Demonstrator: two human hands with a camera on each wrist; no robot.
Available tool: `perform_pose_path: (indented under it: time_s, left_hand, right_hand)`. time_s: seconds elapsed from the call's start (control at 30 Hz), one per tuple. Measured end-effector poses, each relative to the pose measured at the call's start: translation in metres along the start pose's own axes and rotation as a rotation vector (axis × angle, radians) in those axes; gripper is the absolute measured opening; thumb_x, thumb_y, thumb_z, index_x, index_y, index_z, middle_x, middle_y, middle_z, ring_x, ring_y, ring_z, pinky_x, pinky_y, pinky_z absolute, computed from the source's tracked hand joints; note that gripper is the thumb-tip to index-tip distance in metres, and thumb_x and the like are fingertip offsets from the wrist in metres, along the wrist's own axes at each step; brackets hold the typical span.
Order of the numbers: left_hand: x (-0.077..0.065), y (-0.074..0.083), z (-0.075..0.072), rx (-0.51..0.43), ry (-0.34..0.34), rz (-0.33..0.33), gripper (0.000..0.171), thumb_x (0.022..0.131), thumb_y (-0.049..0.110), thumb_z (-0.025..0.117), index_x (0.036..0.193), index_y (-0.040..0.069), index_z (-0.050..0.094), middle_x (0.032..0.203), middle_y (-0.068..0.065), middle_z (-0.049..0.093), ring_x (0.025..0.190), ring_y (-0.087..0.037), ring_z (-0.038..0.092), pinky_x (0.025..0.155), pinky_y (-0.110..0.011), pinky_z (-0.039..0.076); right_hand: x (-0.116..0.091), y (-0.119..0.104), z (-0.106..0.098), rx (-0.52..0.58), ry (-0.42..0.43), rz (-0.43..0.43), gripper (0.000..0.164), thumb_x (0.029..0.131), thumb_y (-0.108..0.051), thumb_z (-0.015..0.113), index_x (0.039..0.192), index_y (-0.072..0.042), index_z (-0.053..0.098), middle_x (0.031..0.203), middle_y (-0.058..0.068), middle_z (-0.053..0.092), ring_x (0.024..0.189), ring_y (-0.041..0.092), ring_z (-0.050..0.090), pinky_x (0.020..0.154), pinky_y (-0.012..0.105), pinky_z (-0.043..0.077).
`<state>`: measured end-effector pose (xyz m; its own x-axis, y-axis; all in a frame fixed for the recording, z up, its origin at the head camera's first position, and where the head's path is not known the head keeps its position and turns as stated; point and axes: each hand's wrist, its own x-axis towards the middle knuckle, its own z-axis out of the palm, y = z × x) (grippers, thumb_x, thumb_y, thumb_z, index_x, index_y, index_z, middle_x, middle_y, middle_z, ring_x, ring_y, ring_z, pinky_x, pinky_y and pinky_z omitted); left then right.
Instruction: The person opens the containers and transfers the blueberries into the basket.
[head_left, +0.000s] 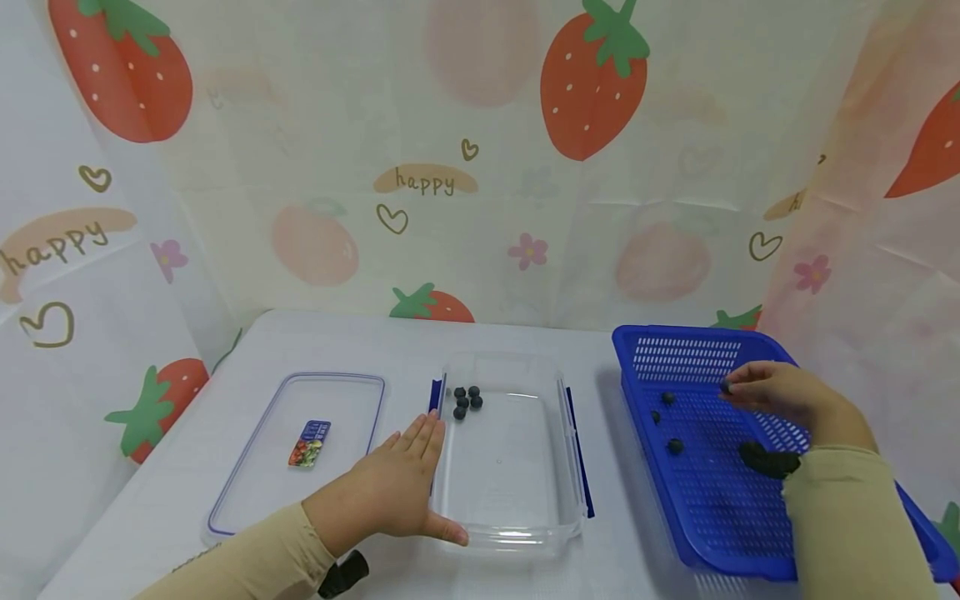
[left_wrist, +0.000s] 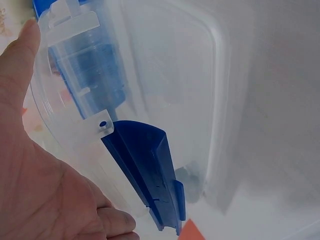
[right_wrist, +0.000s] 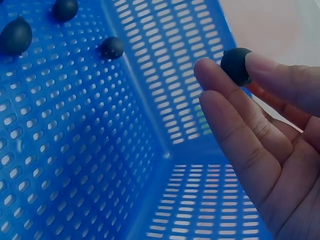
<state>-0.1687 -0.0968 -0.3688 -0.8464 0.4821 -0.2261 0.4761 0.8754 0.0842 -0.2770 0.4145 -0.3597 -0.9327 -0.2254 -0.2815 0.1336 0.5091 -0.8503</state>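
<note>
My right hand [head_left: 795, 400] is over the blue basket [head_left: 720, 533], pinching a dark blueberry [right_wrist: 234, 67] between thumb and fingertips. Several more blueberries [right_wrist: 65, 10] lie on the basket's perforated floor. With fingers straight, my left hand [head_left: 390, 487] rests along the left side of a clear plastic container [head_left: 498, 467], its thumb at the near corner. A small cluster of blueberries [head_left: 462, 402] sits in the container's far left part. In the left wrist view, a blue side latch [left_wrist: 142, 165] hangs folded out beside the fingers.
Left of the container lies a clear lid [head_left: 255, 483] with a blue rim and a colourful label [head_left: 309, 443]. Another blue latch [head_left: 581, 458] sticks out on the container's right side. A strawberry-printed curtain [head_left: 315, 150] hangs behind the white table [head_left: 405, 350].
</note>
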Motion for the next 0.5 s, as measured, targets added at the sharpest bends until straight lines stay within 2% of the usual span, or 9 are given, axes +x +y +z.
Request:
perform_pose_path:
  time_s: [0.37,0.5]
  left_hand:
    - [0.0,0.001,0.0,0.002,-0.002,-0.001,0.129,0.056,0.088,0.042,0.144,-0.003,0.016,0.15,-0.02,0.011,0.138,-0.032,0.008,0.107,-0.049,0.022]
    - [0.0,0.001,0.0,0.015,0.006,0.003,0.129,0.057,0.088,0.041,0.144,-0.004,0.016,0.15,-0.021,0.011,0.138,-0.033,0.009,0.106,-0.049,0.023]
  right_hand:
    - [0.002,0.013,0.0,0.058,-0.055,0.052,0.017,0.092,-0.003,0.05,0.106,0.005,0.054,0.101,0.007,0.06,0.097,0.019,0.062,0.088,0.036,0.047]
    - [0.001,0.018,0.002,0.057,-0.068,0.101,0.021,0.094,0.0,0.044,0.111,0.01,0.05,0.104,0.011,0.058,0.097,0.022,0.062,0.089,0.04,0.046]
